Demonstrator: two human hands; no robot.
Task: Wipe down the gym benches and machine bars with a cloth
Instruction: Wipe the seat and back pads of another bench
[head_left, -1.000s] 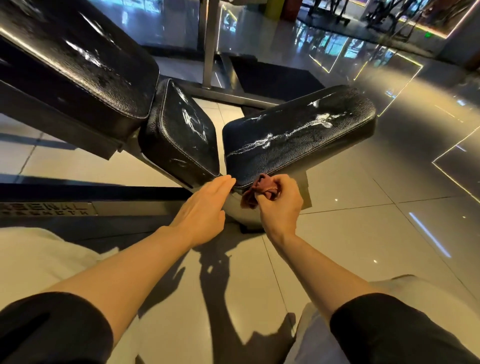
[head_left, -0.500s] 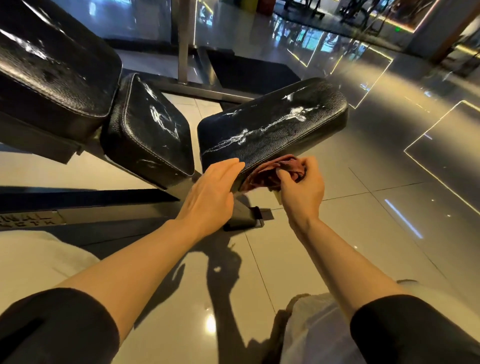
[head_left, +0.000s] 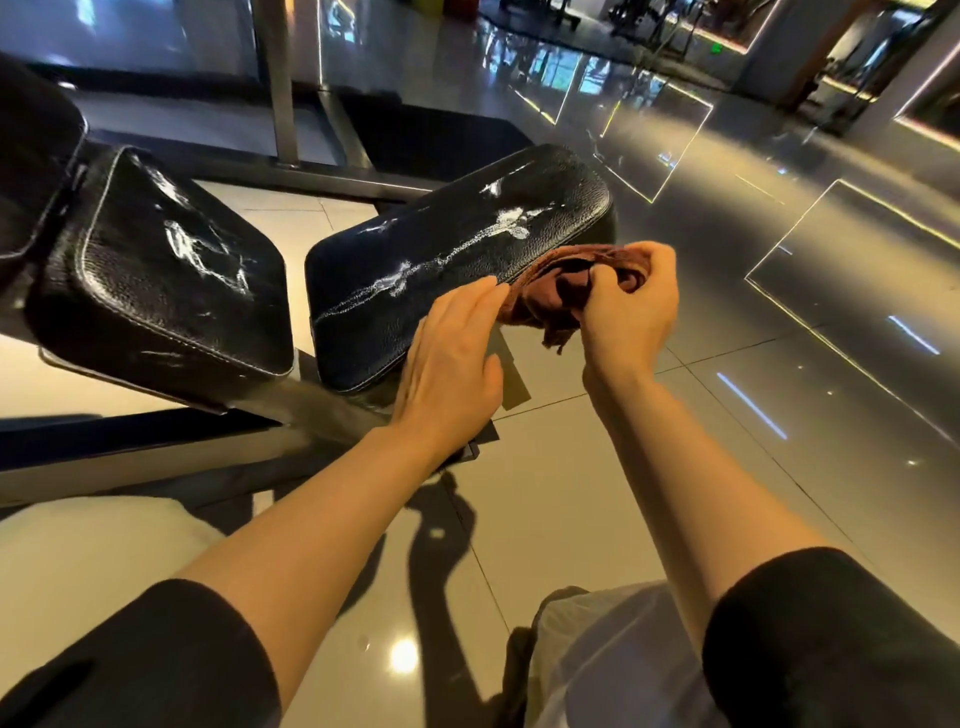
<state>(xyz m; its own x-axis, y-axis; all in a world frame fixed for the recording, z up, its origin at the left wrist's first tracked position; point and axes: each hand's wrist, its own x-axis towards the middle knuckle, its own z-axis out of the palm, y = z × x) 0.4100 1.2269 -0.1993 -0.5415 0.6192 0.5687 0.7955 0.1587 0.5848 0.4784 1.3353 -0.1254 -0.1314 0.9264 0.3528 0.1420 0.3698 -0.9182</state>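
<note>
Your right hand (head_left: 626, 306) pinches the bunched cloth (head_left: 563, 291) at the near pad's (head_left: 441, 260) edge; your left hand (head_left: 449, 358) lies flat beside it, holding nothing. White streaks on both pads suggest wiping has barely begun.

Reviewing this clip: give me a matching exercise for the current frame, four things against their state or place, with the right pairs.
Things:
1. left hand
2. right hand
3. cloth
4. middle pad

States:
A. bunched, reddish-brown, at the right pad's near edge
B. fingers straight, flat at the right pad's corner
C. fingers curled round the cloth
D. untouched, white streaks showing

Pairs: 1-B, 2-C, 3-A, 4-D
</note>
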